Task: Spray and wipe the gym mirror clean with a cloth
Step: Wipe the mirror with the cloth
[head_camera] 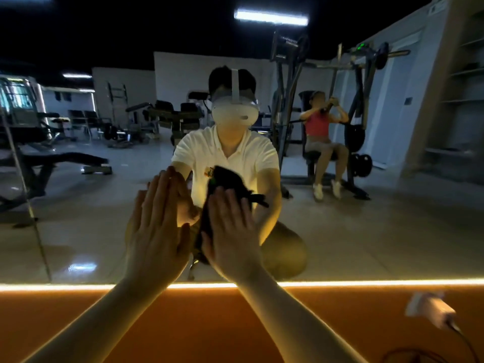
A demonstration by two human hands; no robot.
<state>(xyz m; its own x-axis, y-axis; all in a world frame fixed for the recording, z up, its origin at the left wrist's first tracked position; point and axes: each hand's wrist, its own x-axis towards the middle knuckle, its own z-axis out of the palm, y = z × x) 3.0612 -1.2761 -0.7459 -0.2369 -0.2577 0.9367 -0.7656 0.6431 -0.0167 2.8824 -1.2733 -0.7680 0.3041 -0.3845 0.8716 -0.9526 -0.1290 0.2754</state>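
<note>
The gym mirror (pixel 366 231) fills the wall in front of me above a glowing light strip. My right hand (pixel 233 231) lies flat with fingers spread, pressing a dark cloth (pixel 227 179) against the glass; the cloth sticks out above and to the left of the hand. My left hand (pixel 157 231) is flat against the mirror just beside it, fingers together and pointing up, holding nothing. Both hands' reflections meet them in the glass. No spray bottle is visible.
An orange panel (pixel 209 323) runs below the light strip (pixel 366 282). A white adapter with a black cable (pixel 432 310) sits at the lower right. The mirror reflects gym machines, benches and a seated person using a machine (pixel 324 142).
</note>
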